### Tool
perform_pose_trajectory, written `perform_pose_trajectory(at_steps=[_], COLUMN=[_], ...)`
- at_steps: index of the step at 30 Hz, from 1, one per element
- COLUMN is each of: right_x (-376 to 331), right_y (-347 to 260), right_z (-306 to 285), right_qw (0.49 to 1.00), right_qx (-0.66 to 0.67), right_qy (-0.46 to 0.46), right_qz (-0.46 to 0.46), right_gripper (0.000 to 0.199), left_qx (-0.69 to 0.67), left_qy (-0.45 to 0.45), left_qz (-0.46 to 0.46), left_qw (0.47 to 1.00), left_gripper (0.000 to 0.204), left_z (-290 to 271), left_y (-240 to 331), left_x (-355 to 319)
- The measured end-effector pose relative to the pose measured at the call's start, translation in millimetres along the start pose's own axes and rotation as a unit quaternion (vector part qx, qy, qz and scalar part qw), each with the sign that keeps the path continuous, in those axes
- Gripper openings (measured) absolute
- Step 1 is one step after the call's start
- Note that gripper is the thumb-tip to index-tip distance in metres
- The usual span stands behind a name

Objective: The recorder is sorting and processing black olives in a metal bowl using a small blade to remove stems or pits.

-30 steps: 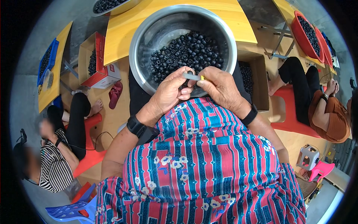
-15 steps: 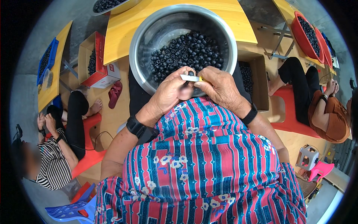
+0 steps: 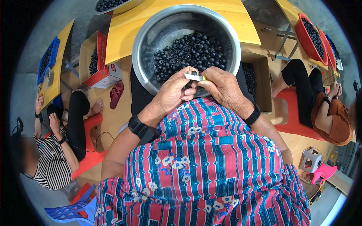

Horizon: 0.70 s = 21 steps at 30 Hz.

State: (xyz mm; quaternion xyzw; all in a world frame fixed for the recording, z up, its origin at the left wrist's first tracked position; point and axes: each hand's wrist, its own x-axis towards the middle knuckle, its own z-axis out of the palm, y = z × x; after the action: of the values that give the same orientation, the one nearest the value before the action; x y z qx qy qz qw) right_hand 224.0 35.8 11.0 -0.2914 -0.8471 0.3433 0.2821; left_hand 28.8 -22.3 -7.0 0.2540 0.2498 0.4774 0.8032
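Over the near rim of a steel basin, my left hand pinches a small black round piece between thumb and fingers. My right hand is closed on a small knife, its yellow handle mostly covered by my fingers. The short pale knife blade points left and lies across the near side of the piece; whether it cuts in cannot be seen. Many similar black round pieces, some with a ringed hollow end, are heaped in the basin just beyond my hands.
A yellow table stands behind the basin. Open cartons with black pieces flank it: a red-and-white carton left, a brown carton right. Seated people work on both sides, near a blue tray and a red basin.
My left fingers have shifted slightly around the piece, and the blade sits a little lower and more tilted. The person at left has raised one hand toward their table.
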Motion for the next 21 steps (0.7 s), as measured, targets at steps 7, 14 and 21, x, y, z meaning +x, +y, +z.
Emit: perform_pose_trajectory(at_steps=[7, 14, 21], right_x=[1.8, 7.3, 2.9], right_y=[2.8, 8.3, 12.7], right_z=[1.8, 0.2, -0.3], right_qw=[1.000, 0.994, 0.988], right_qx=[-0.028, -0.011, 0.090], right_qy=[-0.006, 0.052, 0.054], right_qz=[0.000, 0.091, 0.110], right_gripper=[0.027, 0.027, 0.024], left_qx=[-0.025, -0.061, -0.040], left_qy=[0.006, -0.023, 0.018], left_qz=[-0.006, 0.002, 0.014], left_qw=[1.000, 0.998, 0.999], left_gripper=[0.017, 0.020, 0.020], left_z=[-4.9, -1.5, -0.5], left_y=[-2.6, -3.7, -4.9], left_x=[2.5, 0.3, 0.1])
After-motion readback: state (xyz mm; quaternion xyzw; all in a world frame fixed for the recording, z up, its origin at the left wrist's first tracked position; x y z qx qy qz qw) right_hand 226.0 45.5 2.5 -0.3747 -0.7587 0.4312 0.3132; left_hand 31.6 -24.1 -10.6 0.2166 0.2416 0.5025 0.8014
